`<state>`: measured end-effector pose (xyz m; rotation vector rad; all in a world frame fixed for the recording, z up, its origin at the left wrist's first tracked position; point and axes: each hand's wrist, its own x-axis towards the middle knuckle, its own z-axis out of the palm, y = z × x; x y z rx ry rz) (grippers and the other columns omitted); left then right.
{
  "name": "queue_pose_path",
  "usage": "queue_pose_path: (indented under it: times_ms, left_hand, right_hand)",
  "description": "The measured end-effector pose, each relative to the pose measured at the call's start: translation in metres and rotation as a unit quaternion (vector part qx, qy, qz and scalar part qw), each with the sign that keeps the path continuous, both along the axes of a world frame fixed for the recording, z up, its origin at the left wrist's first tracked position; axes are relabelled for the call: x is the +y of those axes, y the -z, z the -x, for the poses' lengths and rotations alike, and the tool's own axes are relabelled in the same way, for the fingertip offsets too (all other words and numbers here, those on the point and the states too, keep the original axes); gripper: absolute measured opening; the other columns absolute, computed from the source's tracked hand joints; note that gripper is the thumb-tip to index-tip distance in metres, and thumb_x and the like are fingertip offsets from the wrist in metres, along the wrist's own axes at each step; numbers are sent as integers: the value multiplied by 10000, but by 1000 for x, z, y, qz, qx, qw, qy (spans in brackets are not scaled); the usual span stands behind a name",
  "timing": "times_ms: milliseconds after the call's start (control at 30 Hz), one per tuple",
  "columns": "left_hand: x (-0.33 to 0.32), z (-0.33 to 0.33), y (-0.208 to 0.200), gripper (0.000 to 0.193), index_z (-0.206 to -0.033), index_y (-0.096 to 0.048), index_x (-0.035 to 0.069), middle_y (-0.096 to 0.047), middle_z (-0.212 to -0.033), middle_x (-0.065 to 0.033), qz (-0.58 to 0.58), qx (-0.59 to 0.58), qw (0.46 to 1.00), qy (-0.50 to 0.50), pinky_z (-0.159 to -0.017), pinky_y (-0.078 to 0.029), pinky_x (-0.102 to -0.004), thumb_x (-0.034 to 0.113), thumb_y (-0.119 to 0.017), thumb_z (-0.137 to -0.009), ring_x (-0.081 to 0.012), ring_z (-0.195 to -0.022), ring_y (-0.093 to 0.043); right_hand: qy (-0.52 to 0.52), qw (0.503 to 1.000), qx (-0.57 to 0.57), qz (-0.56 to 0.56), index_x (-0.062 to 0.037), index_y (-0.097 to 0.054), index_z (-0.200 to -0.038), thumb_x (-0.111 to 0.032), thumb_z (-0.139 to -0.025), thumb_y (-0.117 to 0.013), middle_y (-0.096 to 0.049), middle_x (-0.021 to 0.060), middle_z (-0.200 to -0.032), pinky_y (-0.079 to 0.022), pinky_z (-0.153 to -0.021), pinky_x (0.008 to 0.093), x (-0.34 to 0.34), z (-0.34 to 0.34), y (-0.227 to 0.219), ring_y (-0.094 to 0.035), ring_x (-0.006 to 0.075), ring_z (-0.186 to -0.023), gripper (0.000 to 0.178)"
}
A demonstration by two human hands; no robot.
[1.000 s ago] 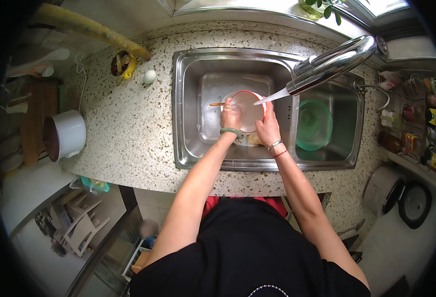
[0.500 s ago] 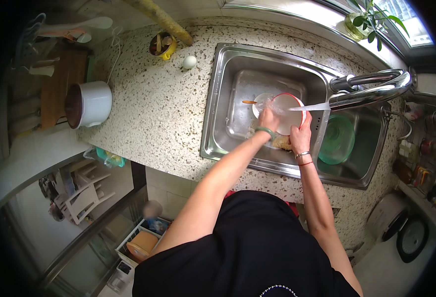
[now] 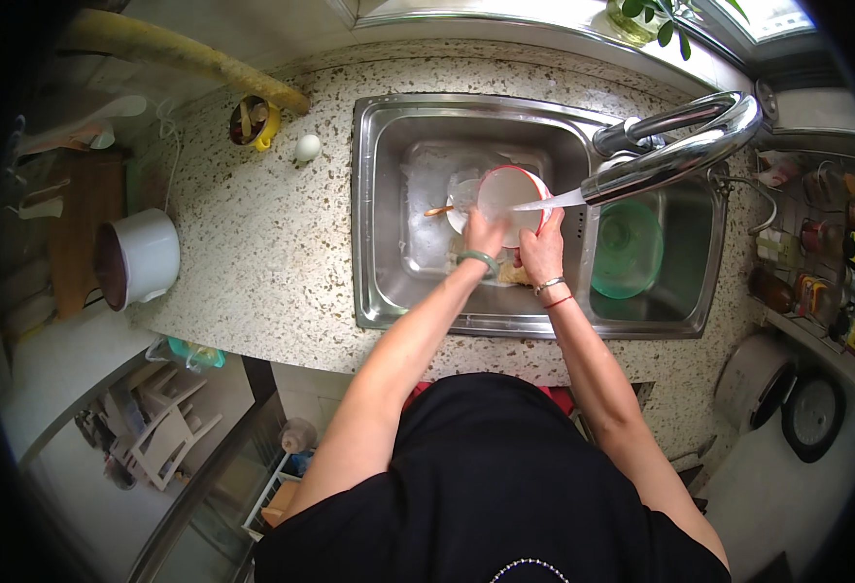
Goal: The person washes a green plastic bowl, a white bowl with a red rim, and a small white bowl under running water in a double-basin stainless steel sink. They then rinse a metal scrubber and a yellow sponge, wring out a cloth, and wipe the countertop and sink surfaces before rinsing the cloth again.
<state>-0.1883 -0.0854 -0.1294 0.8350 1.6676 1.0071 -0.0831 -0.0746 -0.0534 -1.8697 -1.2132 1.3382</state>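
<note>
A white bowl (image 3: 505, 190) with a red rim tilts over the large basin of a steel sink (image 3: 379, 209). My right hand (image 3: 542, 255) is closed on the bowl's right edge. At the bowl's near left side is my left hand (image 3: 485, 236), its fingers smeared by motion. Water runs from the chrome faucet (image 3: 675, 165) into the bowl. Under and beside my left hand lies a pale dish (image 3: 458, 206), partly hidden, with an orange-brown handle (image 3: 437, 211) sticking out over it. Below the bowl, between my wrists, shows a tan, rough-looking thing (image 3: 515, 273).
A green plastic basin (image 3: 628, 255) sits in the smaller sink bowl at right. On the speckled counter (image 3: 253, 233) stand a yellow mug (image 3: 265, 126), a white egg (image 3: 307, 147) and a white pot (image 3: 146, 255). Racks of jars and packets (image 3: 816, 291) line the right side.
The view has shifted, so the sink and counter appear farther left. The bowl is tilted differently, and my left hand has moved slightly against it. My right hand still grips its edge.
</note>
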Motion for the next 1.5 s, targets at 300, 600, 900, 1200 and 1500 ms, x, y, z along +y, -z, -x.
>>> queue_pose_path:
  times_ms: [300, 600, 900, 1200, 1500]
  left_hand:
    - [21, 33, -24, 340, -1137, -532, 89, -647, -844, -217, 35, 264, 960, 92, -704, -483, -475, 343, -500, -913, -437, -825, -604]
    - [-13, 20, -20, 452, -1260, -398, 85, -620, -838, -143, -10, 37, 998, -52, -399, -481, -298, -34, -399, -823, -187, -472, -589]
    - [20, 54, -106, 597, -1396, -292, 208, -604, -920, -223, 13, 396, 883, 250, -707, -515, -478, 30, -461, -852, -380, -834, -635]
    - [57, 64, -78, 303, -1179, -530, 75, -614, -674, -203, -37, 537, 788, 299, -503, -527, -387, 147, -438, -900, -288, -593, -658]
    - [19, 38, -32, 324, -866, -555, 85, -468, -494, -20, 236, -243, 940, -29, -304, -257, -239, 406, -528, -906, -89, -335, -369]
  right_hand:
    - [34, 989, 73, 124, -41, -277, -1326, 0, -757, -399, -595, 199, -922, -460, -352, 330, -2, 8, -33, -561, 203, -441, 584]
    - [156, 872, 426, 182, 41, -460, -1173, -28, -841, -468, -619, 144, -878, -554, -427, 343, -14, 16, 31, -605, 207, -534, 340]
    - [29, 995, 97, -23, 7, -630, -940, -115, -815, -566, -661, 133, -823, -532, -519, 348, 36, 13, 100, -654, 197, -721, 186]
    - [-254, 915, -141, -281, -78, -546, -1121, -30, -814, -498, -652, 184, -939, -512, -730, 433, 61, 17, 11, -635, 367, -872, 315]
    - [14, 996, 39, -82, -52, -532, -1156, -51, -848, -448, -626, 192, -973, -489, -767, 403, 31, 23, 3, -622, 359, -884, 320]
